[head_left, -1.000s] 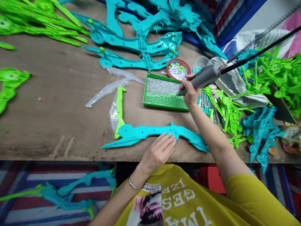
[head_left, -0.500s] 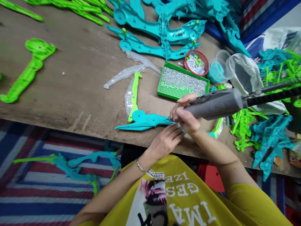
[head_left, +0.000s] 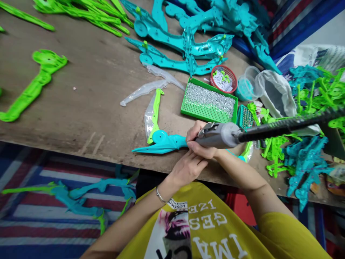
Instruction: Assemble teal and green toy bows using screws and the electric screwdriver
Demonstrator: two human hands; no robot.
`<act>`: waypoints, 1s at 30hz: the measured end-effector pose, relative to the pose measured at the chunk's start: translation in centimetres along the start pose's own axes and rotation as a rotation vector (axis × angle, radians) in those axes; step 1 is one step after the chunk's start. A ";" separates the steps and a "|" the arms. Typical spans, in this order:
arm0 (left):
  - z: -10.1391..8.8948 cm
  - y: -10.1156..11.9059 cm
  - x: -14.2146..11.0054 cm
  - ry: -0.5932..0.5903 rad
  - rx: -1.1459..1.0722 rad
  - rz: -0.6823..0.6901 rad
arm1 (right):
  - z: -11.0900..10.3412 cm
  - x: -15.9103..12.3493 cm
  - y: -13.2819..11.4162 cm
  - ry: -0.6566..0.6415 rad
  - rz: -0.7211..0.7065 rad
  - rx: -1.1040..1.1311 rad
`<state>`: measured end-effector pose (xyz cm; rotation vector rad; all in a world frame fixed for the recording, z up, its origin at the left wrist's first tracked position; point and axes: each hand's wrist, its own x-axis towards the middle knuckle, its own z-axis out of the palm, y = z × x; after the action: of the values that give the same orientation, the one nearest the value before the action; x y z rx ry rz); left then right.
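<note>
Rough brown plank workbench (head_left: 67, 108) fills most of the view, its worn front edge running above a floor covered by a red, white and blue striped mat (head_left: 48, 225), where long teal-and-green plastic pieces (head_left: 83, 196) lie. At the far left of the bench, a lime-green plastic piece (head_left: 35, 91) lies alone below a pile of slender green parts (head_left: 83, 16). Further right, two clear plastic strips (head_left: 144, 90) lie just beside a green part wrapped partly in clear film (head_left: 155, 115), and teal moulded frames (head_left: 185, 45) are heaped along the back. The long teal plastic piece (head_left: 164, 144) lies across the front of the bench, running beneath both hands. The left hand (head_left: 185, 169), a thin bangle (head_left: 159, 196) at its wrist, lies flat and open on that piece, fingers extended. The right hand (head_left: 202, 141) is clenched around a grey corded power tool (head_left: 218, 136), whose nose points down at the piece, though the exact contact is hidden. A yellow printed T-shirt (head_left: 199, 226) shows below the arms. Behind them sit a green perforated tray (head_left: 196, 115) of silver studs, a red basket (head_left: 229, 70) and a clear plastic cup (head_left: 249, 84). A white sack (head_left: 277, 93) and heaped green and teal parts (head_left: 306, 158) crowd the right end.
</note>
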<state>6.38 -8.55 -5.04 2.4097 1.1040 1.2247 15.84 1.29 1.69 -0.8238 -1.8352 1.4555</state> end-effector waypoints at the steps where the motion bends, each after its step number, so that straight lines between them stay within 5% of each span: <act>1: 0.0 0.0 0.0 -0.010 -0.008 -0.010 | -0.1 0.2 -0.2 -0.026 -0.027 0.002; 5: -0.2 0.0 0.1 -0.040 -0.048 -0.001 | -1.7 1.7 -0.5 0.045 -0.162 0.152; 11: -0.3 -0.2 0.0 -0.025 -0.012 0.035 | -5.5 6.4 1.2 0.637 -0.305 -0.012; 18: -0.4 -0.3 0.1 -0.004 0.013 0.048 | -6.8 9.1 4.3 0.705 -0.240 -0.062; 30: -0.2 -0.3 -0.1 -0.018 -0.016 0.044 | -6.7 9.7 5.1 0.675 -0.271 -0.015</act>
<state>6.01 -8.41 -5.10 2.4404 1.0369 1.2182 15.88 13.83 -1.16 -0.8933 -1.3714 0.8489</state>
